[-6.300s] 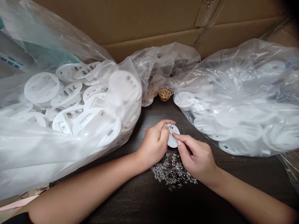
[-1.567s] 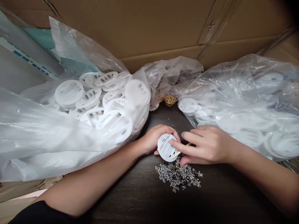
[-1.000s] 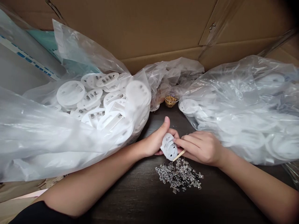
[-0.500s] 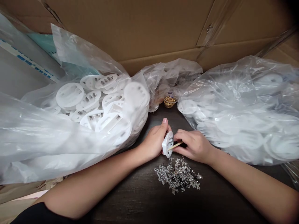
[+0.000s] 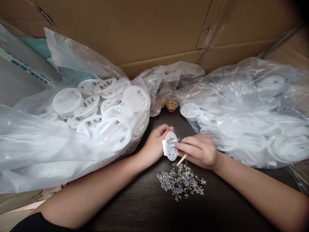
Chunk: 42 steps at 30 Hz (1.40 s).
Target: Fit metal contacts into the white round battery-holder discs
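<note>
My left hand [image 5: 156, 141] is closed around a round white plastic housing [image 5: 172, 151], its slotted face turned to the right. Several of that hand's fingers are hidden behind the housing. My right hand [image 5: 200, 149] grips a thin pale wooden stick [image 5: 182, 159], whose tip points down and left. The index fingertip of this hand touches the housing's slotted face. Just below both hands lies a heap of small shiny metal contact pieces [image 5: 181, 182] on the dark table.
An opened clear plastic bag [image 5: 79, 151] of white housings [image 5: 67, 100] lies on the left. Another filled bag [image 5: 241, 119] is on the right. A small clear cup [image 5: 172, 103] with gold-coloured metal pieces stands behind my hands, before a cardboard wall [image 5: 135, 29].
The stick's tip has come out of the housing and swung downward. My right fingertips have moved onto the housing, which now faces more toward the camera. The whole view has shifted slightly.
</note>
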Available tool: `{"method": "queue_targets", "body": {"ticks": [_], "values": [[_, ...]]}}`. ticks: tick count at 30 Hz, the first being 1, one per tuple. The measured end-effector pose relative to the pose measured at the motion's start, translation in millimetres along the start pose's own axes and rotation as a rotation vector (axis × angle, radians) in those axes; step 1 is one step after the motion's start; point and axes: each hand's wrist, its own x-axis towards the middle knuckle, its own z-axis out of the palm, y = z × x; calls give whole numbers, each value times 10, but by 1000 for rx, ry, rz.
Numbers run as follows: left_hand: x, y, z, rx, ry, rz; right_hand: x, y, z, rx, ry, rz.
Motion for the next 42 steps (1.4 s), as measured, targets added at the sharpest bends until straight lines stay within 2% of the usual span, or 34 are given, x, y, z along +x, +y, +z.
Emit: {"method": "queue_targets", "body": {"ticks": [4,9,12,15,20,23,27,29,32,35,38,42], "values": [[-10,22,7,72,-44,5,30,-12,-6,-29,-54,-11],[-39,-19,-29,-24,-156,-64,29,-8,13,-140,-11,25],[-69,-47,-55,17,-203,66,20,12,28,-192,-36,67],[-90,-41,-74,155,-207,194,18,24,37,-215,-86,63],[-84,-7,-90,222,-166,181,2,25,58,-208,-103,52],[-73,-9,-95,213,-145,179,-18,56,73,-126,-125,64],[-60,-40,-116,139,-165,180,-22,99,25,41,-89,160],[-57,-56,-131,153,-149,187,-3,83,-37,-48,-87,227],[-58,-53,-146,256,-116,197,51,2,-143,-281,-212,265],[-60,-3,-150,443,-92,305,107,-98,-206,-278,-304,310],[-55,56,-142,624,-77,442,127,-156,-185,-213,-294,356],[-36,68,-122,795,-13,462,94,-149,-56,-220,-224,354]]}}
